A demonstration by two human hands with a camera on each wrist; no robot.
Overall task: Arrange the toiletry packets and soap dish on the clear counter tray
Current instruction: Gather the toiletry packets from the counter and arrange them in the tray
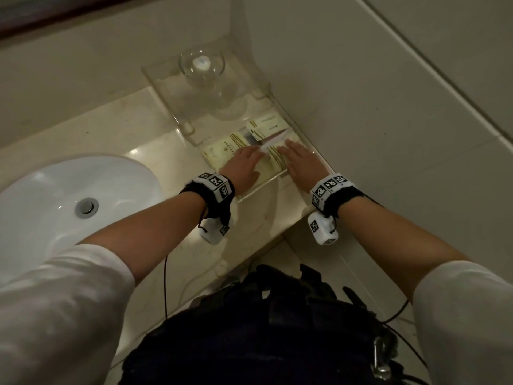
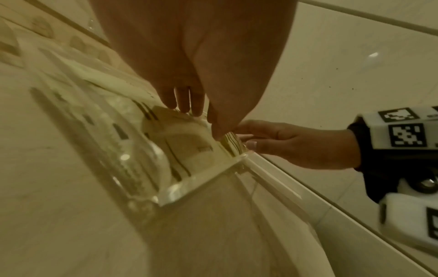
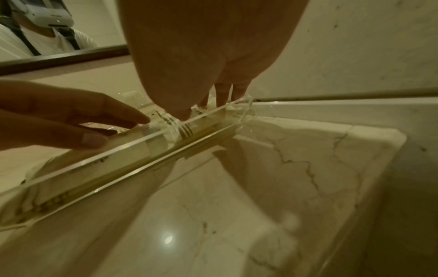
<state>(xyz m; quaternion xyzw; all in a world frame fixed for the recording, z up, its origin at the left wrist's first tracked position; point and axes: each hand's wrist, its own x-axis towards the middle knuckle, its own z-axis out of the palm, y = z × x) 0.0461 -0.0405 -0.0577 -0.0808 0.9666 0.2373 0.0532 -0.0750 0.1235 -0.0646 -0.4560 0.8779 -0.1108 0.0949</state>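
Note:
A clear counter tray (image 1: 263,187) sits in the counter's corner against the wall. Its raised back shelf carries the glass soap dish (image 1: 201,65) with a white soap in it. Cream toiletry packets (image 1: 224,148) with gold stripes lie flat in the lower front part, and smaller white packets (image 1: 270,125) lie behind them. My left hand (image 1: 249,157) rests palm down on the striped packets with straight fingers (image 2: 187,105). Just to its right, my right hand (image 1: 294,151) lies flat on the packets too. A thin white packet (image 1: 273,141) slants between the two hands' fingertips.
A white sink basin (image 1: 55,201) with a metal drain is set into the marble counter (image 1: 144,129) at the left. The tiled wall (image 1: 388,107) runs close along the tray's right side. The counter's front edge (image 1: 266,240) is just behind my wrists.

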